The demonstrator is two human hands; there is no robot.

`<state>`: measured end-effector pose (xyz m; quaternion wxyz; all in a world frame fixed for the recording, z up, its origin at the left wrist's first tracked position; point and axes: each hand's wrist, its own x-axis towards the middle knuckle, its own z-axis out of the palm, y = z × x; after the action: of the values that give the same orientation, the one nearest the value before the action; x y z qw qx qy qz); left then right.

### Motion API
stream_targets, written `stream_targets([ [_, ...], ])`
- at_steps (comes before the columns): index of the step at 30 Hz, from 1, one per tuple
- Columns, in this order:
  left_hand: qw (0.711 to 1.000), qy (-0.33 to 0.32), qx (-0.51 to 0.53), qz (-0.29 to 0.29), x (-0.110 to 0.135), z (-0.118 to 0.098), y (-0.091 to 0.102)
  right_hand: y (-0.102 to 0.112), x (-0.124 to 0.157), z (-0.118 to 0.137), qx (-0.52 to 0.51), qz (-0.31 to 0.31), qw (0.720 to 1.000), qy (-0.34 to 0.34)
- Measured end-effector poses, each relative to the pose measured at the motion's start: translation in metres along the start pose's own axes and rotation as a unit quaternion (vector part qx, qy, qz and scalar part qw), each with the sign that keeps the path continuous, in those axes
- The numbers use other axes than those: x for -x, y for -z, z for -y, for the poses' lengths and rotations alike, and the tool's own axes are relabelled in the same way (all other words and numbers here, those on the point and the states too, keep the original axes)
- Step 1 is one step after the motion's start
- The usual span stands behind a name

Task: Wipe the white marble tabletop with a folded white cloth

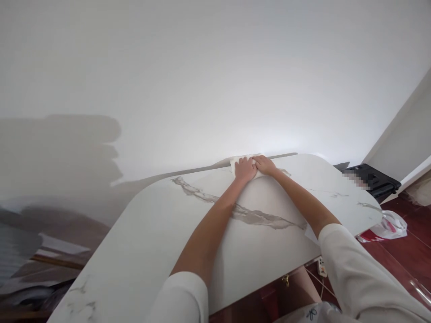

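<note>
Both my arms reach across a white marble-patterned table point(161, 237) to its far edge by the wall. My left hand point(244, 169) and my right hand point(264, 165) lie side by side, fingers flat and pressed down on a white cloth point(235, 160). The cloth lies at the table's far rim, and only a small part of it shows beyond my fingers. I wear white sleeves pushed up past the elbows.
A plain white wall point(215, 80) rises right behind the table. A black object point(373, 179) sits past the table's right end. A white plastic bag point(387, 226) lies on the dark red floor point(404, 255). Stacked boards point(40, 260) lie at the left.
</note>
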<state>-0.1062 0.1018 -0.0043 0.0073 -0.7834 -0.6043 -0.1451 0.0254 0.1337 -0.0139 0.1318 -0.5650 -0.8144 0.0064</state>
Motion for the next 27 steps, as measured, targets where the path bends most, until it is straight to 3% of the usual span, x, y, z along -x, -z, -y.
stream_targets([
  [9, 0.998, 0.018, -0.037, -0.05, 0.047, 0.141, 0.02, -0.021, -0.029, 0.141, -0.009, 0.021, 0.998, 0.057],
  [14, 0.997, 0.047, -0.034, -0.041, 0.078, 0.217, 0.035, -0.027, -0.052, 0.213, -0.048, 0.098, 0.99, 0.09],
  [16, 0.996, 0.076, -0.03, -0.04, 0.09, 0.239, 0.043, -0.03, -0.059, 0.237, -0.048, 0.113, 0.988, 0.093],
  [22, 0.979, 0.204, -0.003, 0.017, 0.122, 0.294, 0.067, -0.052, -0.067, 0.303, -0.061, 0.046, 0.987, 0.141],
  [27, 0.987, 0.157, 0.029, 0.031, 0.136, 0.336, 0.075, -0.067, -0.068, 0.343, -0.072, 0.028, 0.985, 0.153],
])
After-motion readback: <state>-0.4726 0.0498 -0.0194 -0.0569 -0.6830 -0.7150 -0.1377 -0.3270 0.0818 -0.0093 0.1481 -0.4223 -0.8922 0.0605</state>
